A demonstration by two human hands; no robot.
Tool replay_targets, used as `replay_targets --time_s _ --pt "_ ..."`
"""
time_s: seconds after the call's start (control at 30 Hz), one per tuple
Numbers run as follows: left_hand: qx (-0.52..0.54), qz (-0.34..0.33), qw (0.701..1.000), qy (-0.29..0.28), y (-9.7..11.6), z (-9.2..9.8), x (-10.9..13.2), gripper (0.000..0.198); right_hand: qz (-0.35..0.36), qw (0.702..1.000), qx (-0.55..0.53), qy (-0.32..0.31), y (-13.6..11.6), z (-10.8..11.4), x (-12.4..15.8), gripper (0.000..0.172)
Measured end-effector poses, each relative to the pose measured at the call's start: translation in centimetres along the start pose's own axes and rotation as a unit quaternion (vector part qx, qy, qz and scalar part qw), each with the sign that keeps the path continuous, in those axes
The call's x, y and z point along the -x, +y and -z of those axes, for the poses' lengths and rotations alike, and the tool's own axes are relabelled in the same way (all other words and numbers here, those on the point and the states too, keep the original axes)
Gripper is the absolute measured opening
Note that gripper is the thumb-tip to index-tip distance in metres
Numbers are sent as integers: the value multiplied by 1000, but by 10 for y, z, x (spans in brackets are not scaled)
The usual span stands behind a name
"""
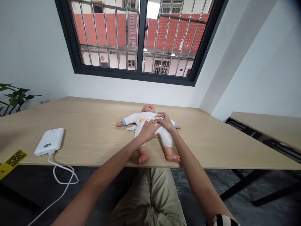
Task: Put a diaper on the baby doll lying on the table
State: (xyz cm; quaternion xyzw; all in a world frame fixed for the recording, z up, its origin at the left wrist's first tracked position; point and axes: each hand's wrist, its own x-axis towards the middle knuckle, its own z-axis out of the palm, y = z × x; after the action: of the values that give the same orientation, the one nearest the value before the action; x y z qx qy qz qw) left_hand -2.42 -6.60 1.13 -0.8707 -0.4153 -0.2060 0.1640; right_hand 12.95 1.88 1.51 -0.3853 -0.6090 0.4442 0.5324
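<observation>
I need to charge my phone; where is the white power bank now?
In the head view, the white power bank lies on the table at the left, apart from the doll, its cable hanging off the front edge.

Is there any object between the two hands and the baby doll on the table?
Nothing visible does. The left hand and the right hand both rest directly on the torso of the baby doll, on its white suit. The white power bank lies far off to the left on the table.
</observation>
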Motion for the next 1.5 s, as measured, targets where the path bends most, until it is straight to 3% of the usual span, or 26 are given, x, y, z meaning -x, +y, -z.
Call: replay_targets --time_s 0.23,0.4,0.57,0.77,0.9,1.0,1.13,1.23,1.3,1.37,1.43,1.5 --pt "38 -3 999 -19 -1 1 2 46 -19 999 44 -21 -6 -5 5 53" --pt "64 -6 998 -21 -3 0 3 48 -39 999 25 -6 -4 -5 9 40" --pt "72 28 997 20 -9 0 3 68 -32 999 -11 24 5 -1 9 24" --pt "93 79 992 4 -18 -4 0 61 -12 998 -56 16 20 5 8 29" --pt "137 91 986 0 -29 -10 -3 55 -6 992 -88 93 28 13 10 36" --pt "214 79 973 -14 -40 -13 -3 47 -7 985 -52 165 32 17 15 39" --pt "305 60 950 -29 -51 -10 0 41 -16 983 -36 180 34 17 20 43" --pt "428 64 901 -31 -60 -5 1 39 -22 983 -25 181 35 15 22 43" --pt "531 97 842 -6 -70 -2 1 41 -29 983 -20 183 36 15 22 43" --pt "576 187 794 48 -84 -2 4 42 -38 982 -16 185 36 15 22 42" --pt "531 311 784 85 -99 -3 9 36 -44 981 -14 187 37 16 22 42" --pt "453 403 792 74 -112 -5 17 28 -48 981 -12 189 37 16 23 42"
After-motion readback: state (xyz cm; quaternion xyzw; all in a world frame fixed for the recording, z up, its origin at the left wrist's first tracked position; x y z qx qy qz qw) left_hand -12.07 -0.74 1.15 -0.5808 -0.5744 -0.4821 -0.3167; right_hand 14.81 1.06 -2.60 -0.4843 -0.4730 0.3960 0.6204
